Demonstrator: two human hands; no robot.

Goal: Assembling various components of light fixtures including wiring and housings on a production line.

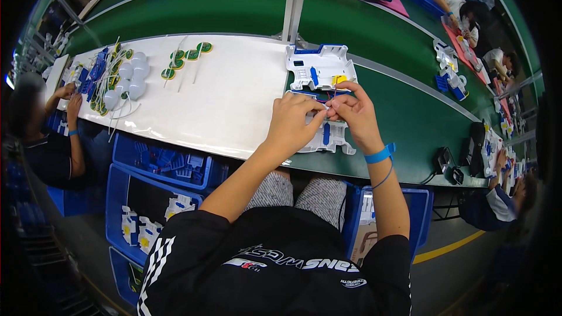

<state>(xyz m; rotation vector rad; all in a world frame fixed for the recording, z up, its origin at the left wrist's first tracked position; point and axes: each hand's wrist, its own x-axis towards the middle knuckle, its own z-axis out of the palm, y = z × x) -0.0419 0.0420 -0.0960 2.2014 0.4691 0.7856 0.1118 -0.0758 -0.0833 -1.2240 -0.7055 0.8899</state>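
Observation:
My left hand (294,120) and my right hand (355,116) meet over white plastic housings at the table's front edge. Thin dark and reddish wires (335,89) run to the fingertips of my right hand, which pinch them. The left thumb and fingers are closed against the same spot; what they grip is too small to make out. Just beyond the hands lies an open white housing (301,75) with blue parts and a yellow piece (339,80). Under and nearer than the hands is another white housing (333,138) with a blue part, partly covered by them.
White sheeting (234,82) covers the table to my left, with green circuit boards (192,54), white domes (133,76) and white cables. Blue bins (158,187) stand below on both sides. A metal post (295,6) rises beyond. Co-workers sit left and right; black devices (445,161) lie rightward.

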